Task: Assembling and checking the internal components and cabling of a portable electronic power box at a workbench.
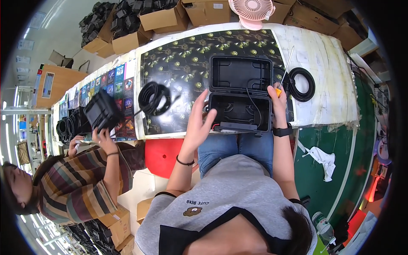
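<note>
My left forearm [180, 174] angles up toward the near edge of the table [335, 85]; beyond that edge my left hand [199, 117] sits open, thumb spread from extended fingers. My right forearm [284, 165] runs straighter, my right hand [278, 106] past the same edge, fingers curled in a grip.

A pink fan [251, 9] stands at the far edge of the long table [325, 46], whose white covering looks wrinkled on the right. Behind it sit open cardboard boxes [163, 20], those toward the left heaped with black parts [95, 24] (too jumbled to tell apart). Small colourful pictures [119, 73] cover the table's left stretch, beside a dark sheet [170, 55] patterned in gold. A person in a striped shirt [80, 189] is at the left, near a red stool [163, 157]. To the right, a crumpled white cloth [324, 160] shows against the green floor [309, 187], with a bottle [324, 226] below.
</note>
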Available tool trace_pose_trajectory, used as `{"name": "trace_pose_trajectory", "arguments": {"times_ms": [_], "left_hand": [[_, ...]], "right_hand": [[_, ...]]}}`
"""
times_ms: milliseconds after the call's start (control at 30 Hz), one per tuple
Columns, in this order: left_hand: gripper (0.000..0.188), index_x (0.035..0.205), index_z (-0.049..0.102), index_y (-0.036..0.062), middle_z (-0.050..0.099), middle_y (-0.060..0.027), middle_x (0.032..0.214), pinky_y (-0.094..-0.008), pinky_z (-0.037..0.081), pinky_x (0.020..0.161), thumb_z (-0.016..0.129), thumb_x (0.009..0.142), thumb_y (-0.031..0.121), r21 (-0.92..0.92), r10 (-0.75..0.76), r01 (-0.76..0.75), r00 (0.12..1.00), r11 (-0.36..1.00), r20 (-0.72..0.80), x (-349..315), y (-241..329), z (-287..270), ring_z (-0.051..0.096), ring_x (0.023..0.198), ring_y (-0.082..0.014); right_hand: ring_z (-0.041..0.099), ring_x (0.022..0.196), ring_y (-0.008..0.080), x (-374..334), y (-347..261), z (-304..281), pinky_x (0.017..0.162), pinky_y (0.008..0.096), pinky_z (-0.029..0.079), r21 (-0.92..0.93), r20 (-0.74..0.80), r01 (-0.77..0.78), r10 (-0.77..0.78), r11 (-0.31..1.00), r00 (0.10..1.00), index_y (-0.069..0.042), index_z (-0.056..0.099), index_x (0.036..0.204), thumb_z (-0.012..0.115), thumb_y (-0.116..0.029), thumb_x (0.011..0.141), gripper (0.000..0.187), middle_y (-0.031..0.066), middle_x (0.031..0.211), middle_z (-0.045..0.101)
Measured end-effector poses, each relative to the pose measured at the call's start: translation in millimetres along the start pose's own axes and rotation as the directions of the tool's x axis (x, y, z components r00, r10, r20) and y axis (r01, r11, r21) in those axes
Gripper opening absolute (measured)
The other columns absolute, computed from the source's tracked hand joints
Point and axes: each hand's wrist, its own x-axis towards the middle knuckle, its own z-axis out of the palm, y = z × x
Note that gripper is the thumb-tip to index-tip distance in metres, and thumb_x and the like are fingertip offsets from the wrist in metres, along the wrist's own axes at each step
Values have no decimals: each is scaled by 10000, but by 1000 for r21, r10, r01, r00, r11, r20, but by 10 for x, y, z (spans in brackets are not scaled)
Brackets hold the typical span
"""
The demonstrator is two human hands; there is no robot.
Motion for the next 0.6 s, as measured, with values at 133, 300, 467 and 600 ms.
{"name": "trace_pose_trajectory", "arguments": {"times_ms": [133, 300, 467, 600], "left_hand": [[844, 1532, 201, 154, 239, -276, 1510, -399, 475, 983, 703, 853, 135, 636, 294, -348, 936, 688, 195, -272, 182, 6, 500, 1250, -430], [684, 1444, 420, 202, 529, -206, 1239, -383, 557, 769, 681, 835, 31, 621, 110, -175, 984, 764, 143, -416, 136, -97, 657, 924, -328], [593, 1365, 533, 171, 668, -124, 868, -331, 546, 678, 730, 813, 79, 689, 113, -245, 966, 682, 232, -394, 349, -83, 668, 766, -261], [573, 1354, 541, 175, 685, -115, 750, -328, 540, 623, 742, 820, 119, 652, 93, -240, 963, 720, 251, -396, 200, -13, 677, 658, -263]], "right_hand": [[332, 665, 38, -2, 35, 2, 600, 209, 276, 7, -26, -4, 4, 1000, 1000, -143, 443, 819, 749, -242, 863, 325, -78, 737, 377], [345, 663, 37, -15, -15, 15, 597, 207, 282, -27, -18, 2, -2, 1000, 1000, -141, 447, 817, 740, -249, 867, 316, -77, 733, 383], [349, 662, 37, -9, -15, -1, 597, 207, 283, -53, -25, 4, -6, 999, 1000, -139, 455, 817, 734, -259, 869, 308, -76, 730, 388], [348, 661, 39, 11, 3, 12, 597, 209, 281, -50, -31, -8, 7, 999, 1000, -139, 453, 814, 733, -265, 872, 312, -75, 730, 386]]}}
